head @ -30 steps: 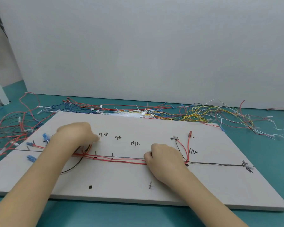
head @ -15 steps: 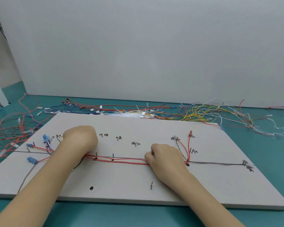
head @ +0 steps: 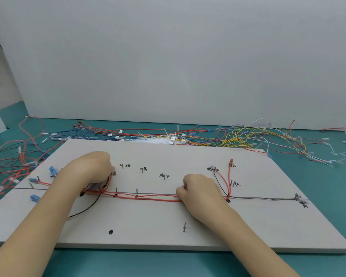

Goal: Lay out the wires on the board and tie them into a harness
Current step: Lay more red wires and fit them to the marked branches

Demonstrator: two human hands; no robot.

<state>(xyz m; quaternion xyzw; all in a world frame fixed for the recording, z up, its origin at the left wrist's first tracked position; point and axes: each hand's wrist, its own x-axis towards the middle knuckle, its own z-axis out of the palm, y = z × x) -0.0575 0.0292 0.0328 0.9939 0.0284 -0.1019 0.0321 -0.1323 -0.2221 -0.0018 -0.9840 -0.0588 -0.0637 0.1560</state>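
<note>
Teal table, grey board: your left hand and right hand both pinch the red wires; keep them taut along the drawn line.

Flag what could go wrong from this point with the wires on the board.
The left hand bunches red wires at a bend; tugging could lift them off the pegs. The right hand pinches the same run, so opposing pulls may strain it. The loose black wire could get left out of the bundle.

The board is laid on the table. Wires are stretched across the board's middle, left to right. Loose wires are heaped behind it, far and left.
</note>
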